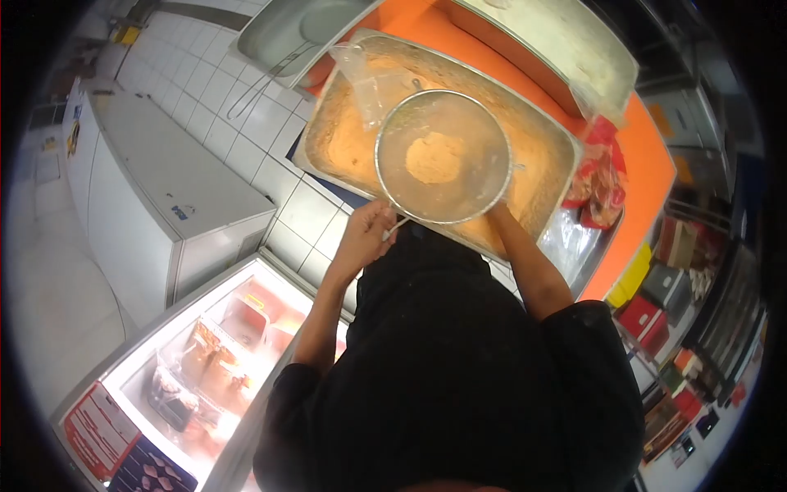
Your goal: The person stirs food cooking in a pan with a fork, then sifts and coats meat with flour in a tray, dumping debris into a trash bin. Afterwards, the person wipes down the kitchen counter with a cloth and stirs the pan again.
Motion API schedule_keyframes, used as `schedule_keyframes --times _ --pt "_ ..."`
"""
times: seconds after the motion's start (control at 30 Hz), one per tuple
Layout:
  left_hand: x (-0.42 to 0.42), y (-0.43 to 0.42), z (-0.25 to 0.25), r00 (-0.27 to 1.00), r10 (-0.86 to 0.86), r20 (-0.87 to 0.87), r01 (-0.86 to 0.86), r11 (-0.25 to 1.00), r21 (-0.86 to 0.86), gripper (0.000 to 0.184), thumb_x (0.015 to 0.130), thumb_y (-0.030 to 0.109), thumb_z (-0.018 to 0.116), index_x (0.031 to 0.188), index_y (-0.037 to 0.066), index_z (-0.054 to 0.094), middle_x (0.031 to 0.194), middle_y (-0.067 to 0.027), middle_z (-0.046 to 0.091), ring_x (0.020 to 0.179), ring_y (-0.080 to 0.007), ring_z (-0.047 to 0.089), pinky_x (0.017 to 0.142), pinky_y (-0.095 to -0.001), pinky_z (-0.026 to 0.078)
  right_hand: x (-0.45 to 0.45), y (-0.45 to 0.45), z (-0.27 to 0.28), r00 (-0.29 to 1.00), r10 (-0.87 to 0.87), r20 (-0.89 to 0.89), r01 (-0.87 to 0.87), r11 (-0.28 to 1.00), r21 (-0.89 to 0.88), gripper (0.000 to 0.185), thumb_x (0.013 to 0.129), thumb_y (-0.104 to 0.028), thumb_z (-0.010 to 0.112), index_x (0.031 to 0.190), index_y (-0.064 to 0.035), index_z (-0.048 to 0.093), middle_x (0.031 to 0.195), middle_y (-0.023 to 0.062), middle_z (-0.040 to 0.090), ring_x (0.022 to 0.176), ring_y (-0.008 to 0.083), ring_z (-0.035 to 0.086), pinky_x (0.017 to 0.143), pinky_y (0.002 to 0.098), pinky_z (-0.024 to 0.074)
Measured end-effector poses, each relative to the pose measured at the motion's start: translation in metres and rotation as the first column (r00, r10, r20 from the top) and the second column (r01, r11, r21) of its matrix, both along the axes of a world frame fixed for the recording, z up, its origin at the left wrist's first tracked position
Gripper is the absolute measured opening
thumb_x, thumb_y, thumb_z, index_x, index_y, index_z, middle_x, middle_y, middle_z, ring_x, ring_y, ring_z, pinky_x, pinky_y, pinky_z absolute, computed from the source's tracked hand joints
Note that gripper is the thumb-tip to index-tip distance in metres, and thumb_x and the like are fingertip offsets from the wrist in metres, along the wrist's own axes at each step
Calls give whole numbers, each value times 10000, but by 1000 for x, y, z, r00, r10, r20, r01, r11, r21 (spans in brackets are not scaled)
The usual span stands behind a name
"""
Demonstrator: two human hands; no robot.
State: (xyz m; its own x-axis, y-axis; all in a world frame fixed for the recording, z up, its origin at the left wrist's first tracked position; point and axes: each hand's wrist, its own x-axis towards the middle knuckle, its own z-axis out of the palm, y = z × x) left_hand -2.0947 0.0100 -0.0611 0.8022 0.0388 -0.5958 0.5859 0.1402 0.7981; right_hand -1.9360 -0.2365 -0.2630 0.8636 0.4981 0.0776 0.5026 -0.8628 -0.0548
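Observation:
A round mesh sieve (443, 156) with a small heap of orange powder (434, 157) in it is above a large metal tray (548, 131) of the same powder. My left hand (367, 238) is closed on the sieve's handle (395, 228) at the tray's near edge. My right hand (497, 211) is at the sieve's lower right rim, its fingers mostly hidden beneath the sieve. A clear plastic bag (369, 86) lies at the tray's upper left, over the powder.
Beyond the tray stand a metal pan (305, 31) with a wire basket and a long tray of pale powder (566, 33). Red plastic bags (602, 176) lie on the orange counter (643, 156). A lit display case (213, 361) and a white freezer (164, 180) are at left.

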Motion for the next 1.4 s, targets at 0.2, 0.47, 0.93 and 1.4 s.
schedule_keyframes --times 0.2,0.47,0.93,1.4 --pt "7 -11 27 998 23 61 -20 998 -52 298 1070 253 419 875 58 531 671 -14 547 471 -58 441 427 -212 336 -6 72 16 957 281 -69 -270 953 136 344 918 -305 580 1058 -17 704 1046 229 695 982 375 657 884 460 501" --pt "10 -8 39 983 -14 182 17 1000 -13 263 1062 183 410 846 62 499 688 4 536 521 -51 442 478 -220 363 5 151 35 852 516 -86 -484 840 245 344 914 -309 587 1055 -18 704 1045 229 695 981 374 657 885 458 501" --pt "10 7 46 992 -43 122 44 999 -5 256 1039 157 443 821 37 504 653 -6 525 576 -82 469 549 -269 399 20 -4 44 939 313 -144 -303 949 87 345 908 -315 600 1051 -18 703 1043 229 695 979 373 656 888 454 501" --pt "16 10 17 999 27 -47 -28 1000 -6 239 1053 196 442 870 78 542 655 -12 542 459 -50 430 401 -192 297 27 15 90 939 218 -264 -64 869 490 346 902 -321 613 1047 -19 702 1041 228 694 977 371 655 890 450 500"
